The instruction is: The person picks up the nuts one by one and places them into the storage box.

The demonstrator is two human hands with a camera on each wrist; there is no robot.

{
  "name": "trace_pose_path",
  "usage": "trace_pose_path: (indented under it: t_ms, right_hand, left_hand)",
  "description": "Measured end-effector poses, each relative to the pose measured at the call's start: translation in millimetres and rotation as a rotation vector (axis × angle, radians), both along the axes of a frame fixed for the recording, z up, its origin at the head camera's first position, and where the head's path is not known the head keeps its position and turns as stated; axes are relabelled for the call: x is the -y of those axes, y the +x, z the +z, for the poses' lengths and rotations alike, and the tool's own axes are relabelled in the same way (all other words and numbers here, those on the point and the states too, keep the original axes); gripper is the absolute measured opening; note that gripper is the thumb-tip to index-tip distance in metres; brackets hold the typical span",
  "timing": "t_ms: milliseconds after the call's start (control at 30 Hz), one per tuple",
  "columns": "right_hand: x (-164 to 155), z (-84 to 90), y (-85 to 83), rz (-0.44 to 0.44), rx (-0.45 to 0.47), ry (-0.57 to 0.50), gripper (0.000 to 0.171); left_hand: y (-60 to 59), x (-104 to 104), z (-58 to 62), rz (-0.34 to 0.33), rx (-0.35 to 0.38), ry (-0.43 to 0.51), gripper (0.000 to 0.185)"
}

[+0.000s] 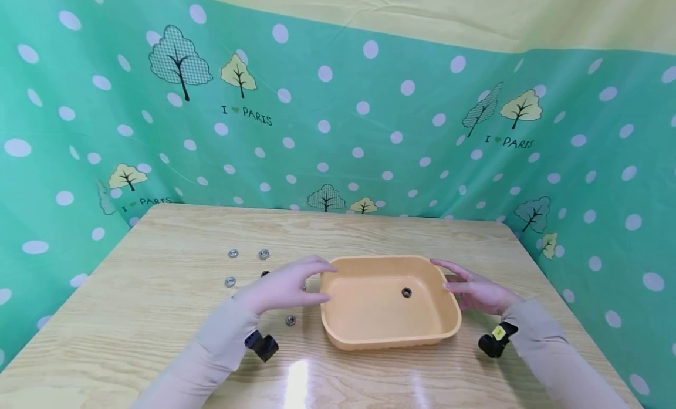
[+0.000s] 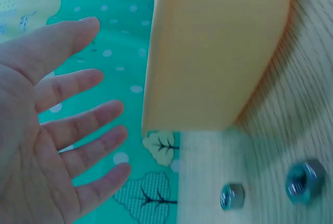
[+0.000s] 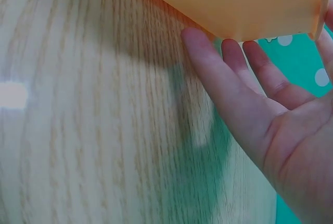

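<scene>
A shallow orange plastic bin (image 1: 388,343) sits on the table with one dark hex nut (image 1: 406,292) inside, right of its middle. My left hand (image 1: 287,284) is at the bin's left side, fingers spread and fairly straight. The left wrist view shows that hand's palm (image 2: 31,146) holding nothing, with a gap between its fingertips and the bin wall (image 2: 218,52). At the right side is my right hand (image 1: 477,291), its extended fingers (image 3: 223,83) right at the bin's outer wall and rim. Several hex nuts (image 1: 291,320) lie left of the bin, some partly hidden behind my left hand.
Silver nuts (image 1: 264,254) stand out on the wood-grain table (image 1: 174,250) at the left. A green dotted cloth (image 1: 338,133) hangs behind and on both sides of the table. Black wrist cameras (image 1: 262,345) hang under both forearms.
</scene>
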State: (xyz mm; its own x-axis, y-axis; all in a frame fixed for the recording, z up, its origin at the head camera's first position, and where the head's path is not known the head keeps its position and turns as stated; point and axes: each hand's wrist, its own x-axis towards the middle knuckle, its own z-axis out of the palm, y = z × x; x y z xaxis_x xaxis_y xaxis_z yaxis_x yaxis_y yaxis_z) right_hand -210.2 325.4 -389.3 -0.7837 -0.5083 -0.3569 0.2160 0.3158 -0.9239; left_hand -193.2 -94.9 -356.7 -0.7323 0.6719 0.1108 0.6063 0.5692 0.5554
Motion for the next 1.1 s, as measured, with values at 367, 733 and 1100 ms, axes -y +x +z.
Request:
trace_pose_path:
  t_ms: [367,733,1100]
  right_hand:
    - [1,0.8,-0.6,0.006,-0.017,-0.001,0.066]
    - [1,2.4,0.4,0.008,-0.022,0.010,0.066]
    - [1,0.5,0.6,-0.001,-0.020,0.015,0.066]
  left_hand:
    - [6.2,37,-11.9,0.129,-0.010,0.016,0.060]
    - [13.6,83,-29.5,0.262,0.008,0.054,0.051]
    - [15.3,118,-34.1,0.406,0.064,0.163,0.046]
